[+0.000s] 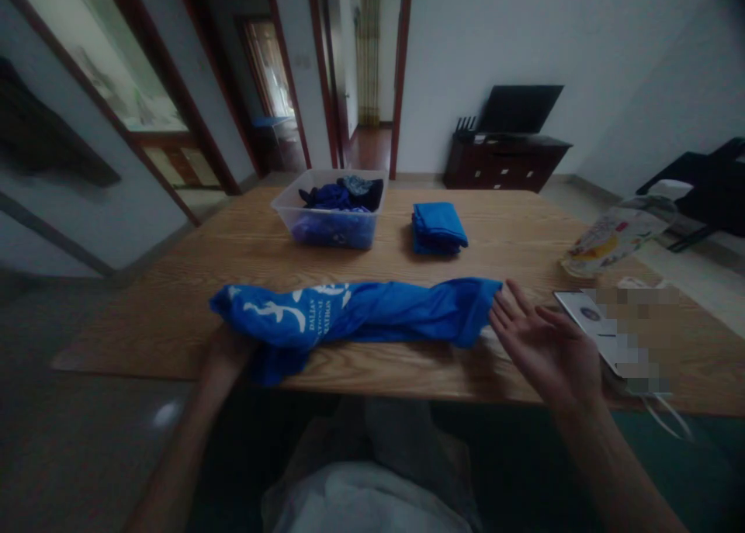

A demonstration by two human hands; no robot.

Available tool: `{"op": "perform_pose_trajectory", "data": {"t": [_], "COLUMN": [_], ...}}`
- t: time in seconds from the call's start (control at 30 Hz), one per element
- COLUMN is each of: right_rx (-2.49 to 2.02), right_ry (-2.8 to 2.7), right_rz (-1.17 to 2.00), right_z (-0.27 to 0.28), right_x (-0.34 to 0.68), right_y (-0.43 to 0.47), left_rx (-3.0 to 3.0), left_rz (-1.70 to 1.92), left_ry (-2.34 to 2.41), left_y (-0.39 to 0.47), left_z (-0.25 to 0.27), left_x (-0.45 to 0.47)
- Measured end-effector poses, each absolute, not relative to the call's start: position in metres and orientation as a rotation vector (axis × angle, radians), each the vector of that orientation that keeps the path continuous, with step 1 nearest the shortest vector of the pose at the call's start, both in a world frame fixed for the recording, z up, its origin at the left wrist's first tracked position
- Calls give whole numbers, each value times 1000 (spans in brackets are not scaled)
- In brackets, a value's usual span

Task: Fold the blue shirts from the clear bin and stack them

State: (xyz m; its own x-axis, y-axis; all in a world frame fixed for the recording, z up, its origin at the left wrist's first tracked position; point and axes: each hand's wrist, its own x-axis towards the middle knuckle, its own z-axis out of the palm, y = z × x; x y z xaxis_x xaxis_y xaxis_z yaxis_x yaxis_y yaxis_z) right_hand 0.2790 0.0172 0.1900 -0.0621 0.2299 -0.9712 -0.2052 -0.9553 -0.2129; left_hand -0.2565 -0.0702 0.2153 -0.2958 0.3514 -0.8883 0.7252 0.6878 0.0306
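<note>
A bunched blue cloth garment with white print (355,313) lies across the near edge of the wooden table (512,246), between the person's two hands.

The left hand (224,351) is at the cloth's left end, mostly hidden under the fabric, so its grip cannot be told. The right hand (547,347) is open, palm up, fingers spread, its fingertips just touching the cloth's right end. Beyond the hands stand a clear plastic box of dark blue cloths (331,207) and a folded blue stack (438,227).
</note>
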Motion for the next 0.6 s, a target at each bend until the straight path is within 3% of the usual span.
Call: {"op": "perform_pose_trajectory", "data": {"t": [0.17, 0.27, 0.37, 0.47, 0.6], "right_rx": [-1950, -1662, -1330, -1315, -1371], "right_ry": [-605, -1515, -2180, -2391, -2134], "right_rz": [2251, 2300, 2103, 1947, 2084], "right_z": [185, 186, 174, 157, 155], "right_x": [279, 273, 263, 255, 265], "right_y": [-26, -32, -40, -42, -22], "left_rx": [768, 882, 905, 912, 978], "left_rz": [-333, -372, -507, -489, -384], "left_ry": [2023, 1716, 1441, 1435, 1570], "left_y": [-76, -68, -63, -65, -64], "left_z": [234, 251, 261, 256, 248], "left_x": [-274, -268, -263, -267, -273]}}
